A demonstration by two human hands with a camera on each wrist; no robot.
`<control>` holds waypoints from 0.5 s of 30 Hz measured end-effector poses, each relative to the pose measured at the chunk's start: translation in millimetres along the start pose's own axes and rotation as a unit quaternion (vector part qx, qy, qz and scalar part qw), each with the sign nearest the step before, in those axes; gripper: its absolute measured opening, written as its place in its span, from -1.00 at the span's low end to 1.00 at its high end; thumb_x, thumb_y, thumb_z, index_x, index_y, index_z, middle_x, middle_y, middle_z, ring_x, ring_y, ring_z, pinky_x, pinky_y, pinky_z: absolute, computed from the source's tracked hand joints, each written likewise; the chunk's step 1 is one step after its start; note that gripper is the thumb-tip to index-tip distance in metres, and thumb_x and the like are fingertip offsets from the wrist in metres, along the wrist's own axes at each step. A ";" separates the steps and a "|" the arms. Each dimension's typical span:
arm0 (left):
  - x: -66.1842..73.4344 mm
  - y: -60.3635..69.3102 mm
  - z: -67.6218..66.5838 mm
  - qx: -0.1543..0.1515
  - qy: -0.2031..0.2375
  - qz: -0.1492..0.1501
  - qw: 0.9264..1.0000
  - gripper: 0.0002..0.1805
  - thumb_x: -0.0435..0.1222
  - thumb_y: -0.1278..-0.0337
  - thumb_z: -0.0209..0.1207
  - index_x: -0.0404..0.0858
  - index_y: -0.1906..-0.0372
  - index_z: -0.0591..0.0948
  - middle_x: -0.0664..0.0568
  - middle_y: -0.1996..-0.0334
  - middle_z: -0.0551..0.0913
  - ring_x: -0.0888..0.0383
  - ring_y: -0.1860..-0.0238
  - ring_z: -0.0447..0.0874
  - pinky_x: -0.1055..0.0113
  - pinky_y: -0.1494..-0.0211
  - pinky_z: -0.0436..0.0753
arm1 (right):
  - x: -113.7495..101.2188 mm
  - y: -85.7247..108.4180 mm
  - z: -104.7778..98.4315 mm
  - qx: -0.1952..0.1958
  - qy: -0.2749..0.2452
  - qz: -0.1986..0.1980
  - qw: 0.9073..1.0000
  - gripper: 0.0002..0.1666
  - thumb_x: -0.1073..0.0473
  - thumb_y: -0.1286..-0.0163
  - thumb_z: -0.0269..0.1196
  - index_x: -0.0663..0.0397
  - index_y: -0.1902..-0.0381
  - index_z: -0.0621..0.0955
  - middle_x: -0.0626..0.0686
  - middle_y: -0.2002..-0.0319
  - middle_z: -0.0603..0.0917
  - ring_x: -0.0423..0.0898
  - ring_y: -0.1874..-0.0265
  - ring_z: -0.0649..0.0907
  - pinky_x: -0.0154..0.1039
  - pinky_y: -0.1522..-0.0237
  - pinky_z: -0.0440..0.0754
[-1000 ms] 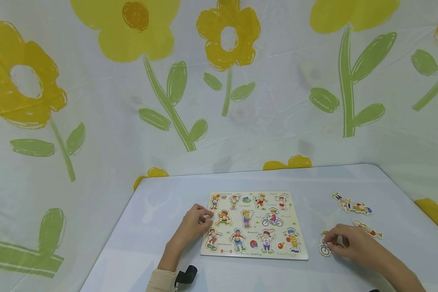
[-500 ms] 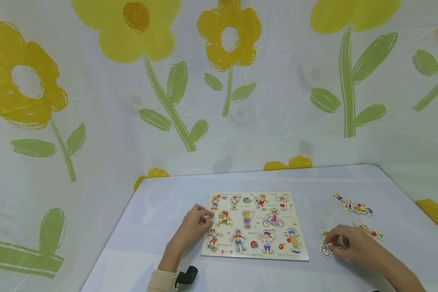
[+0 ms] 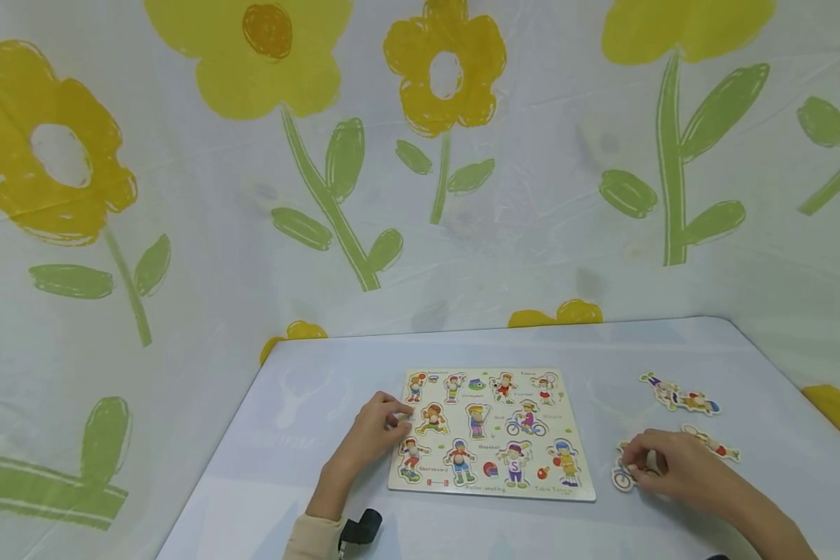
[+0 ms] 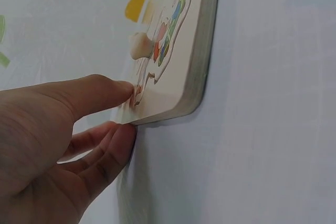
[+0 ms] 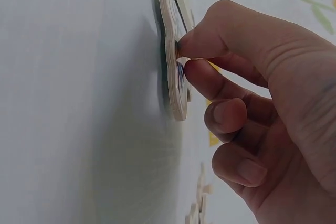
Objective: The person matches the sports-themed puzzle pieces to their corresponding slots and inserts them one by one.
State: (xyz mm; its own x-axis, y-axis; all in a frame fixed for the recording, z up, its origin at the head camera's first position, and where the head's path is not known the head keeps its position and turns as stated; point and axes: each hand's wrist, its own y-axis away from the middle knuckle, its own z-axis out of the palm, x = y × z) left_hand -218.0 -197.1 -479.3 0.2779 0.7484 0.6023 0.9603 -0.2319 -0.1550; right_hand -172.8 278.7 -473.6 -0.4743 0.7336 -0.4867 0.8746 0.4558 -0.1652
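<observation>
A wooden knob puzzle board [image 3: 581,484] with printed sports figures lies flat on the table. My left hand [image 3: 367,432] holds its left edge; in the left wrist view the thumb [image 4: 113,92] rests on top and the fingers [image 4: 118,145] touch the side. Right of the board, my right hand [image 3: 675,467] pinches a bicycle puzzle piece [image 3: 623,479] between thumb and index finger. The right wrist view shows this piece [image 5: 172,77] edge-on, close to the table; I cannot tell whether it touches. Its knob is mostly hidden by the fingertips.
Behind the right hand lie a loose figure piece [image 3: 661,390], another one [image 3: 700,402] against it, and a racket-player piece [image 3: 724,451] partly hidden by that hand. A flower-printed cloth [image 3: 490,264] rises behind the table. A black device [image 3: 361,527] sits by the left sleeve.
The whole head view has shifted slightly. Both hands, the board and the pieces keep their places; the right hand keeps its pinch on the bicycle piece.
</observation>
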 end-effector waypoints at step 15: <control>0.6 0.0 0.5 0.001 0.002 -0.001 1.000 -0.76 -0.32 -0.12 0.31 -0.21 0.07 0.72 -0.04 0.15 0.52 0.19 0.27 0.48 0.49 0.33 0.46 | -22.4 -37.6 -5.8 -0.021 0.006 0.041 0.999 -0.84 0.19 -0.16 0.38 -0.24 0.36 0.66 -0.28 0.43 0.61 -0.40 0.48 0.44 -0.43 0.45 0.47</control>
State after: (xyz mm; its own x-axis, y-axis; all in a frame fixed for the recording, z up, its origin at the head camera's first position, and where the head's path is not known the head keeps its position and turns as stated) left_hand -217.8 -196.3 -479.3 0.2754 0.7466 0.6055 0.9611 -0.2285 -0.1554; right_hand -195.7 248.1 -451.5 -0.4033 0.7748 -0.4869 0.9053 0.4153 -0.0889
